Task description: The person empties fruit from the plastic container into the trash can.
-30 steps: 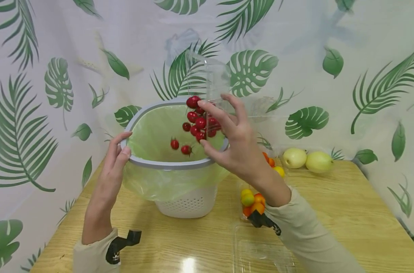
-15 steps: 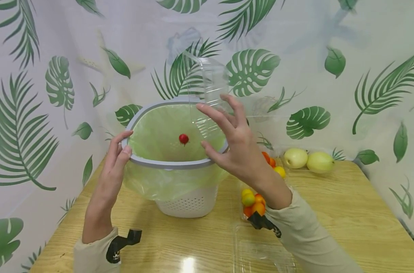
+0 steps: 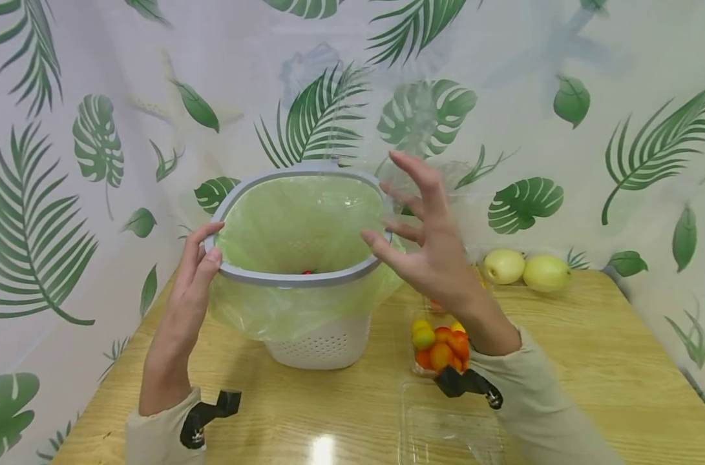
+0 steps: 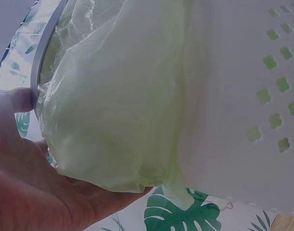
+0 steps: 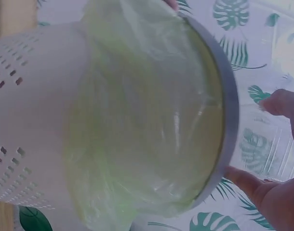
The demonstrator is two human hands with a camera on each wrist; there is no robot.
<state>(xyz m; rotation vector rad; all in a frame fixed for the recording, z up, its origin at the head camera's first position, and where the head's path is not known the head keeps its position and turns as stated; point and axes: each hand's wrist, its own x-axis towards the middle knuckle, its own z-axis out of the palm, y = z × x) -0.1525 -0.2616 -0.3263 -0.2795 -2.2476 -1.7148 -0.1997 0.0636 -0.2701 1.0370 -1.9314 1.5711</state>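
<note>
A white perforated bin (image 3: 320, 349) with a grey rim stands on the table, lined with a pale green bag (image 3: 259, 310) folded over its rim. My left hand (image 3: 190, 284) grips the rim's left side, thumb in front. At the right side, my right hand (image 3: 430, 242) holds a clear plastic box (image 5: 265, 151), faint and blurred in the head view. In the right wrist view a fingertip is at the grey rim (image 5: 229, 101). Only a sliver of a red cherry tomato (image 3: 307, 272) shows inside the bin; anything deeper is hidden by the front rim.
Right of the bin sits a clear box of small orange and yellow fruits (image 3: 441, 349), with another partly behind my right forearm. Two pale yellow-green fruits (image 3: 503, 267) lie at the back right. A clear plastic tray (image 3: 445, 433) is near the front edge.
The cherry tomatoes have dropped from the clear box into the bin. My right hand has moved right and slightly up with the emptied box. My left hand stays on the rim.
</note>
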